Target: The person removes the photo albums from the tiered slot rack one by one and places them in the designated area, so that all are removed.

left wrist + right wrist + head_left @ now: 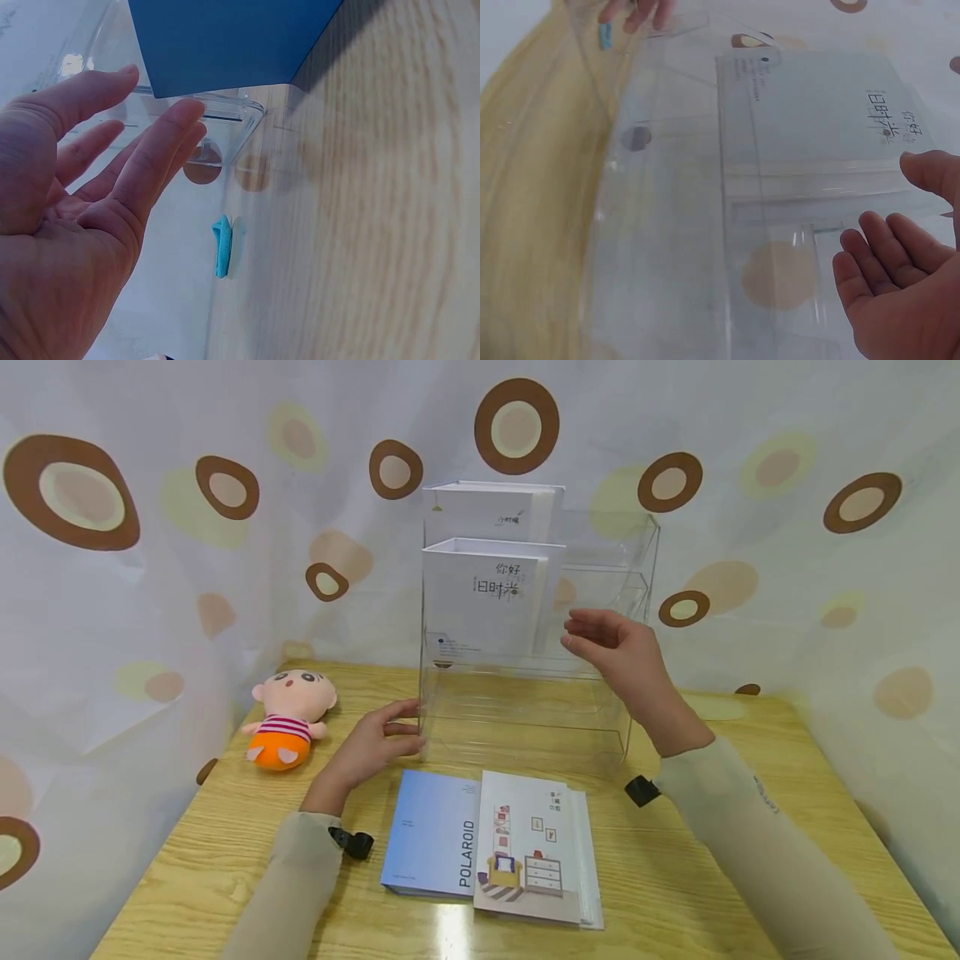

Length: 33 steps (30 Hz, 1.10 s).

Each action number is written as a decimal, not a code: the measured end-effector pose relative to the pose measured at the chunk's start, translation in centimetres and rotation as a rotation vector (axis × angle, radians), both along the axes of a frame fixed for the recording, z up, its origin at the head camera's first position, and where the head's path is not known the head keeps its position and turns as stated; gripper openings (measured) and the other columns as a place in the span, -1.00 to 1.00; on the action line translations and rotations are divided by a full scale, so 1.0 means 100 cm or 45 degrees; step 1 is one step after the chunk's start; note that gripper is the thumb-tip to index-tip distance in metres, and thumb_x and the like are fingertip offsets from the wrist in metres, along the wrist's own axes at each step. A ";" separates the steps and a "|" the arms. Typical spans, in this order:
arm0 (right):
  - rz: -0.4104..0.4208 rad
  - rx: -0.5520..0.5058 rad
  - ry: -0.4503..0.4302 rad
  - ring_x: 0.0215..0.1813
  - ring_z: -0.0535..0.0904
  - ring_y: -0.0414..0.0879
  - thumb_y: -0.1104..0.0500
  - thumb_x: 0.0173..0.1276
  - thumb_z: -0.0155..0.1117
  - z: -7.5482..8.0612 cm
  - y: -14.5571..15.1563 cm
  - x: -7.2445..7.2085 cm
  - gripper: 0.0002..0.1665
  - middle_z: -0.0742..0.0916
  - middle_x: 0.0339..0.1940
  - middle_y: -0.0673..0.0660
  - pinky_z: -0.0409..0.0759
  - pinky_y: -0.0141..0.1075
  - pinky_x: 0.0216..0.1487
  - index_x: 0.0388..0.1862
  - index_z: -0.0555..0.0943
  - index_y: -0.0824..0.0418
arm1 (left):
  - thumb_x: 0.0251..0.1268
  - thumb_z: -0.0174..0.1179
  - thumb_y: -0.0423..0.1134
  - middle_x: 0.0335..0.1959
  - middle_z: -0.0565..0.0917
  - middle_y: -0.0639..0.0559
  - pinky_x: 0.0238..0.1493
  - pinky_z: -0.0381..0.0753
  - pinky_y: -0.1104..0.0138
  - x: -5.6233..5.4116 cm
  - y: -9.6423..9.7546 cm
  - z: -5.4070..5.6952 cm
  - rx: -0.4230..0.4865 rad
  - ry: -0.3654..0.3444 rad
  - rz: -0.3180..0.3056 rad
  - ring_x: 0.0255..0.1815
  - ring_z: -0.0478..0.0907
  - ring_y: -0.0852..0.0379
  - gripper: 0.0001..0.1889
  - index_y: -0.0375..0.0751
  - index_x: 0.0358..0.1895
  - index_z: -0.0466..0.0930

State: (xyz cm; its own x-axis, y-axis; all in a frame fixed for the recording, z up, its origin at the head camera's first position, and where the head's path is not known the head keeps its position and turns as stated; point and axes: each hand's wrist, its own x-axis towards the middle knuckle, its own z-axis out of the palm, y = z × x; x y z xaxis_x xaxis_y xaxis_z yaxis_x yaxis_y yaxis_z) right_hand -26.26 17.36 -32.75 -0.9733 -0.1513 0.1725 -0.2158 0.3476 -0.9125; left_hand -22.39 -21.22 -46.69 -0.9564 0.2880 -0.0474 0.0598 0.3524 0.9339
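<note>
Cloth (442, 410) printed with brown-ringed ovals hangs behind and to both sides of a wood-grain table (697, 860). On the table stands a clear tiered rack (525, 722), with a rear white album (468, 520) upright in its left half and, one tier lower, a front white album (472, 610) bearing black lettering. Before the rack, a blue album (427, 827) marked POLAROID lies flat, a white illustrated album (517, 860) just beside it on the right. The right hand (618, 652) is raised just right of the front white album, fingers loosely bent, thumb apart from them. The left hand (375, 743) has its fingers extended and parted at the rack's left edge; whether they touch it is hard to tell. A plush doll (288, 722) sits farther left. In the left wrist view, a small turquoise piece (223, 251) shows near the rack.
</note>
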 end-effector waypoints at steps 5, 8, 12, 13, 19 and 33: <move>-0.022 -0.089 0.047 0.30 0.68 -0.30 0.03 0.62 0.49 0.014 -0.009 -0.015 -0.31 0.74 0.43 0.16 0.68 -0.63 0.23 0.63 0.57 0.19 | 0.61 0.37 -0.28 0.70 0.44 -0.27 0.42 0.80 0.00 0.001 0.001 0.002 0.010 -0.003 -0.001 0.60 0.56 -0.33 -0.22 -0.15 0.78 0.28; -0.051 -0.132 0.057 0.32 0.67 -0.24 0.04 0.60 0.50 0.019 -0.014 -0.022 -0.31 0.76 0.40 0.12 0.69 -0.61 0.23 0.61 0.58 0.18 | 0.61 0.37 -0.28 0.70 0.44 -0.26 0.41 0.80 -0.01 0.000 0.002 0.002 0.014 -0.006 -0.006 0.60 0.56 -0.33 -0.22 -0.14 0.78 0.28; -0.084 -0.145 0.059 0.37 0.66 -0.20 0.03 0.59 0.51 0.023 -0.017 -0.028 -0.33 0.76 0.42 0.11 0.69 -0.53 0.32 0.60 0.59 0.12 | 0.61 0.37 -0.27 0.70 0.45 -0.26 0.41 0.81 -0.01 -0.002 0.003 0.002 0.018 -0.002 -0.015 0.60 0.57 -0.32 -0.23 -0.15 0.78 0.29; -0.089 -0.143 0.058 0.39 0.66 -0.20 0.03 0.59 0.51 0.023 -0.018 -0.030 -0.33 0.75 0.44 0.11 0.69 -0.49 0.37 0.60 0.60 0.10 | 0.61 0.37 -0.28 0.70 0.45 -0.26 0.41 0.80 -0.01 -0.002 0.004 0.002 0.019 -0.001 -0.017 0.59 0.57 -0.33 -0.23 -0.15 0.78 0.29; -0.025 -0.191 0.031 0.41 0.65 -0.16 0.01 0.59 0.52 0.028 -0.026 -0.042 -0.33 0.74 0.42 0.07 0.60 -0.15 0.63 0.59 0.60 0.08 | 0.61 0.37 -0.29 0.70 0.45 -0.26 0.42 0.80 -0.01 -0.003 0.003 -0.001 0.014 -0.011 -0.007 0.60 0.56 -0.33 -0.23 -0.15 0.78 0.28; 0.131 -0.355 -0.011 0.32 0.66 -0.12 0.02 0.63 0.45 0.042 -0.038 -0.059 -0.44 0.77 0.20 -0.06 0.43 0.08 0.74 0.49 0.62 0.18 | 0.64 0.32 -0.33 0.70 0.44 -0.30 0.40 0.82 0.01 0.000 0.001 -0.002 0.020 -0.003 -0.001 0.60 0.55 -0.35 -0.24 -0.19 0.78 0.26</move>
